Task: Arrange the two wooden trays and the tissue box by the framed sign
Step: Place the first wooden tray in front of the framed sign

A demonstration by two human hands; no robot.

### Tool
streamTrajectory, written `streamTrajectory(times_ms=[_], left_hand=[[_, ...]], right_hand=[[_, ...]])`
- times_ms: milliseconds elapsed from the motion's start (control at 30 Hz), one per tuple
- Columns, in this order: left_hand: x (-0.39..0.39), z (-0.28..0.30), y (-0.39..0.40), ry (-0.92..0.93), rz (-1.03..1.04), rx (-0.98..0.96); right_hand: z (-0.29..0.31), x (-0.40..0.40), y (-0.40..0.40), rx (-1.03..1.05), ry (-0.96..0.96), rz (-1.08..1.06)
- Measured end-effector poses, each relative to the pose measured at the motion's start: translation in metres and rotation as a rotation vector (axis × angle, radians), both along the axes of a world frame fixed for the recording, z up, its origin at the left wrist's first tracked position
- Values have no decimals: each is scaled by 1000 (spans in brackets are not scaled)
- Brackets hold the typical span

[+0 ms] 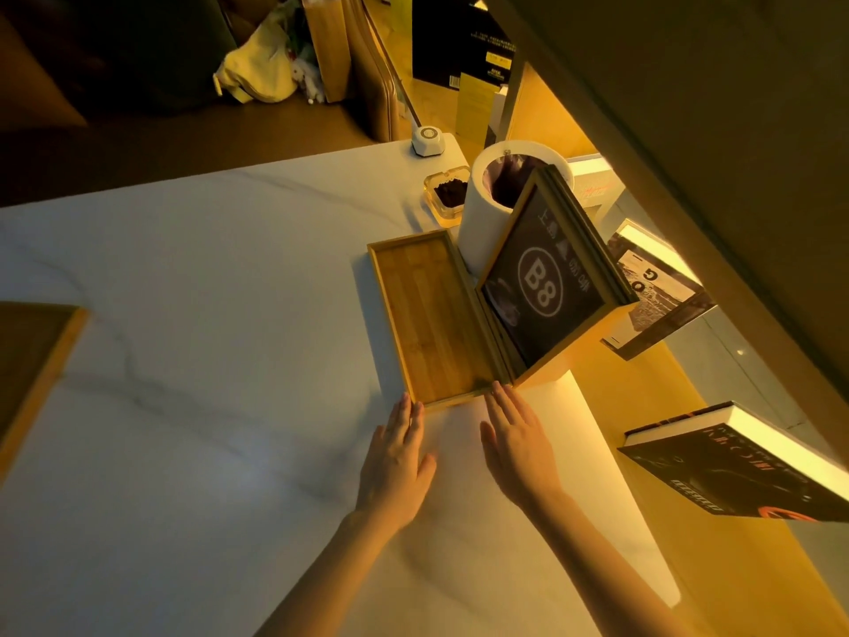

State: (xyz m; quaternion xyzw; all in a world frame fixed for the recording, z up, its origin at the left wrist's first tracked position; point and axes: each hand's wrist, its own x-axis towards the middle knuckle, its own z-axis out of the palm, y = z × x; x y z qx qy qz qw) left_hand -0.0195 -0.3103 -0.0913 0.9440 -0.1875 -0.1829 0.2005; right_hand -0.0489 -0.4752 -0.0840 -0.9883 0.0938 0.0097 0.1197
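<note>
Now both hands flat at tray's near edge.
Left hand [396,462] & right hand [517,445]: fingers extended, gripping nothing, tips touching wooden tray [429,314] beside framed sign [546,287]; 2nd tray [32,360] cut off left.

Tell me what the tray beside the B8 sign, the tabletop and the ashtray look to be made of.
Tray: bamboo or light wood, matte; parallel strips and grain show on its floor. Tabletop: marble-look white slab, smooth with a soft sheen and grey veins; real stone or sintered surface cannot be told. Ashtray: clear glass, probably; thick see-through walls around dark contents.
</note>
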Motion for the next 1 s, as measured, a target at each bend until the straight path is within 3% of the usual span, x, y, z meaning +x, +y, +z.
streamTrajectory(times_ms=[200,433,667,1000], left_hand=[[22,37,23,32,100,-243],[52,92,94,-127,167,-282],[58,131,209,-321,266,-193],[49,129,395,-485,409,-46]], right_hand=[[47,24,17,54,84,116],[115,64,82,108,274,163],[136,83,184,59,-6,386],[124,84,349,180,-52,464]])
